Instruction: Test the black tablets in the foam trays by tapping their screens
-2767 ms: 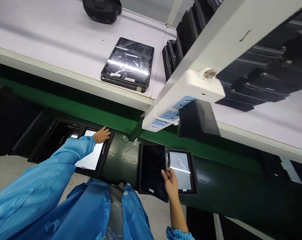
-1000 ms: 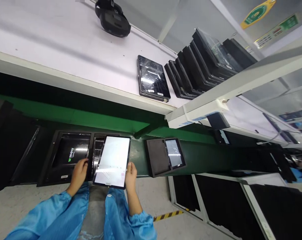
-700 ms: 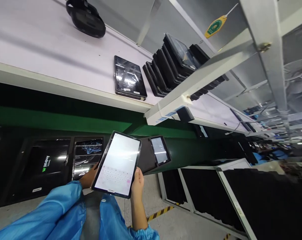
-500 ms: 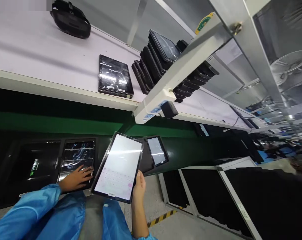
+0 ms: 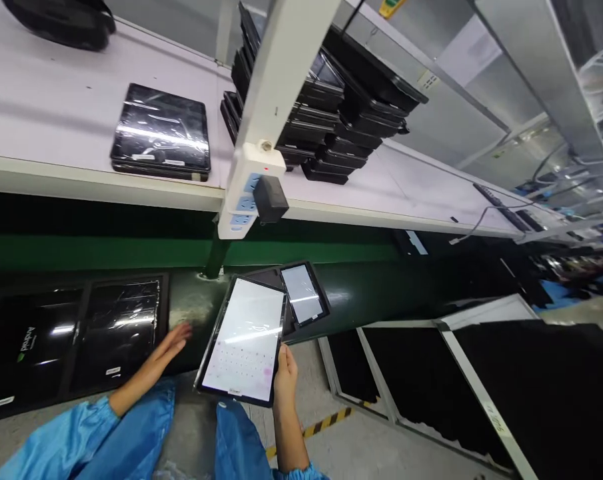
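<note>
My right hand (image 5: 284, 368) grips the lower right edge of a lit tablet (image 5: 242, 339) with a white screen and a faint keyboard, held tilted over the green belt. My left hand (image 5: 167, 347) is stretched out flat with fingers together, just right of a dark film-covered tablet in a black tray (image 5: 115, 325) on the belt; whether it touches is unclear. A second tray (image 5: 301, 295) behind the held tablet carries a smaller lit screen.
A white shelf (image 5: 46, 127) above the green conveyor (image 5: 361, 293) holds a flat stack of wrapped tablets (image 5: 161, 133) and upright black trays (image 5: 331, 127). A power strip with a black adapter (image 5: 254, 193) hangs from a white post. Black-panelled frames (image 5: 431, 373) lie lower right.
My left hand has slid off the film-covered tablet to the tray's right edge. The view has swung left. My right hand keeps the lit tablet.
</note>
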